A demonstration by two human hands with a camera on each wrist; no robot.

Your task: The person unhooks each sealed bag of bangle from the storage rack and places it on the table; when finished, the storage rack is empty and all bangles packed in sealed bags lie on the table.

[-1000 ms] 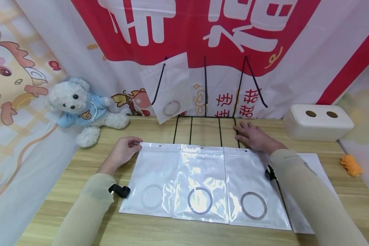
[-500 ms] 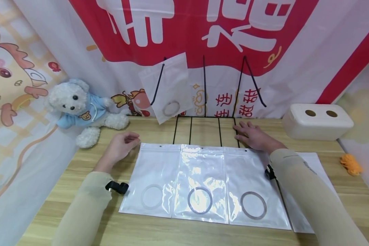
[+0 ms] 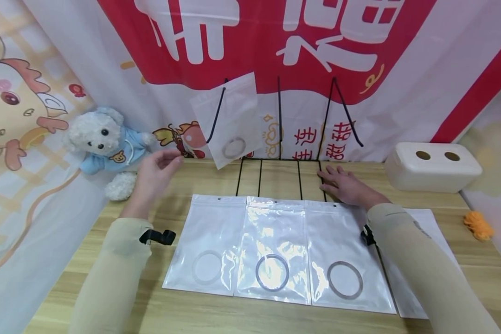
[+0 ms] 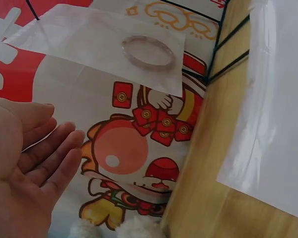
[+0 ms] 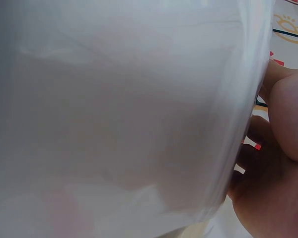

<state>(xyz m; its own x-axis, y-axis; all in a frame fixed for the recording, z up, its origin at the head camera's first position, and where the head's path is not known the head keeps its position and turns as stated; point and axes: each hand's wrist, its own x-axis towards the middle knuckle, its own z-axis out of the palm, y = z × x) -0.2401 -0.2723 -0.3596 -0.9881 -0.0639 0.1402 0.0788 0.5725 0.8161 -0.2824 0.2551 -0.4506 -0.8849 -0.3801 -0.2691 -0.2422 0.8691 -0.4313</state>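
My left hand [image 3: 156,178] is raised beside the teddy bear, empty, with relaxed fingers and its palm visible in the left wrist view. To its right, a clear zip bag [image 3: 244,113] with a bangle [image 3: 234,148] hangs tilted from the black wire rack [image 3: 279,116]. Several similar bags lie on the table: a left one [image 3: 219,227], a middle one [image 3: 275,227] and a right one [image 3: 338,232], each containing a bangle. My right hand [image 3: 344,185] rests just behind the right bag, its fingertips at the rack's base bar. My right forearm partly hides another bag [image 3: 423,222].
A white teddy bear [image 3: 96,134] in a blue top sits at the left. At the back right stands a white box [image 3: 434,169] with two round holes. An orange item [image 3: 478,225] lies near the right edge. A printed cloth [image 3: 250,60] hangs behind the rack.
My left hand has left the top corner of the left bag and moved up and back, towards the bear and the hanging bag. My right hand has stayed in place.
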